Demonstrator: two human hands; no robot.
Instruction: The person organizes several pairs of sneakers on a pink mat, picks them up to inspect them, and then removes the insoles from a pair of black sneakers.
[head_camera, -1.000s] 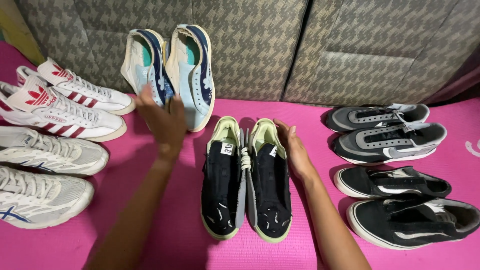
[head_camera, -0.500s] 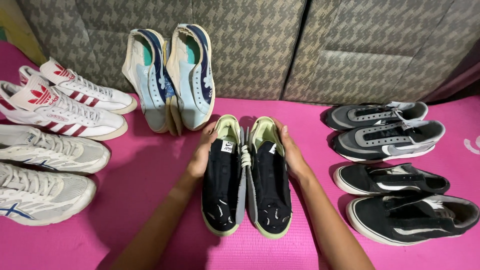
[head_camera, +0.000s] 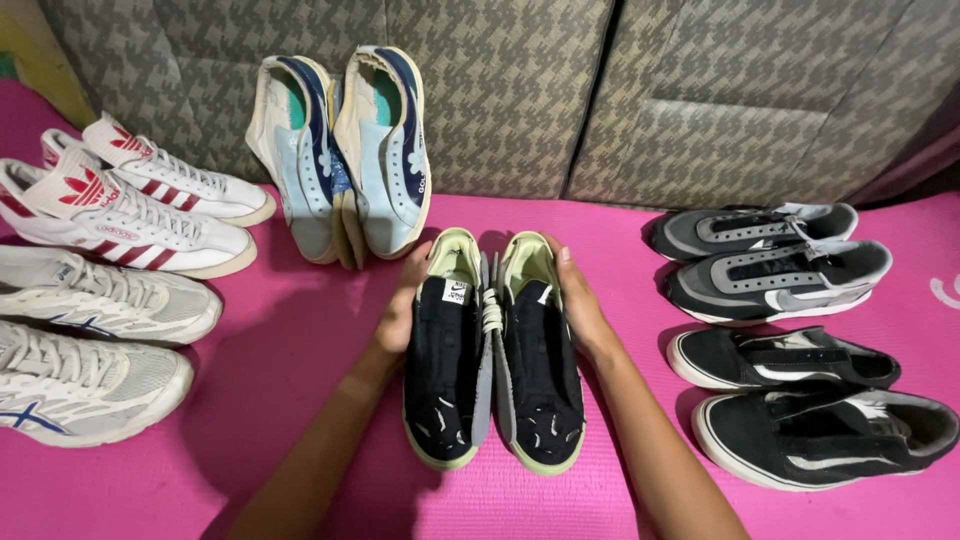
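we pressed our left hand (head_camera: 400, 310) against the outer side of the left black shoe (head_camera: 442, 365) and our right hand (head_camera: 578, 305) against the outer side of the right black shoe (head_camera: 537, 365), fingers clasping the pair together on the pink mat (head_camera: 300, 400). just beyond our fingers the blue and cream shoes (head_camera: 345, 155) leaned on the patterned cushion (head_camera: 500, 90). white sneakers (head_camera: 100, 300) lay well left of them, grey and black sneakers (head_camera: 790, 330) right.
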